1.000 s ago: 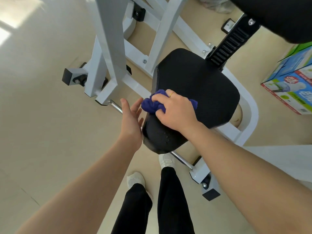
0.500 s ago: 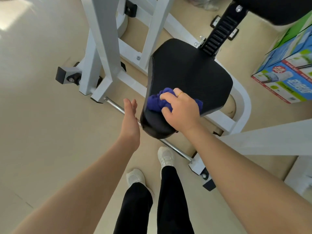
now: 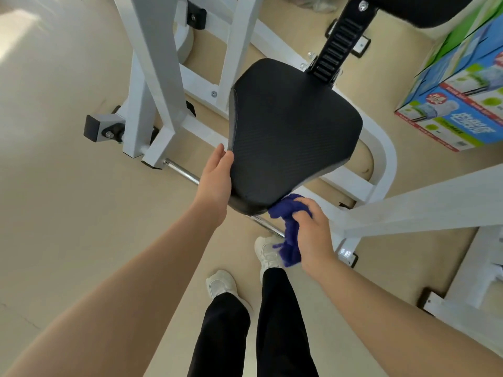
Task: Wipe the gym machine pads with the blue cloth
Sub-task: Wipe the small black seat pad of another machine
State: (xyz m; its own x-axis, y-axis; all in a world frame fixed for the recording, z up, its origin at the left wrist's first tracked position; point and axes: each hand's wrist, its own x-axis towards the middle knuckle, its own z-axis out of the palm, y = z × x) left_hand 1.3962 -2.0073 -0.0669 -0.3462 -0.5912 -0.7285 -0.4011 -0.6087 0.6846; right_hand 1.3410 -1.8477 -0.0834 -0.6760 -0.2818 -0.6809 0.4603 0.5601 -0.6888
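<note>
Currently, the right hand is gripping the blue cloth in a bunched wad, with fingers curled round it and a loose tail hanging down toward the floor. The cloth is sitting at the near right corner of the seat pad, touching or just beside its lower edge; actual contact cannot be confirmed. The left hand is lying flat with straight fingers against the near left edge of the same pad, holding nothing and apparently bracing it.

Progress, as a judgement:
1. The wipe is reaching the front rim of the seat pad, so the top face is probably being finished. No visible mark separates wiped from unwiped areas.
2. A second black pad is showing at the upper right corner and is not being touched; it probably remains to be wiped.
3. Other pads on the white frame are out of view.

Labels: a printed carton is standing on the floor at the right. It is carrying large white characters on a blue band and a red badge; neither is legible. No brand is visible on the machine.
</note>
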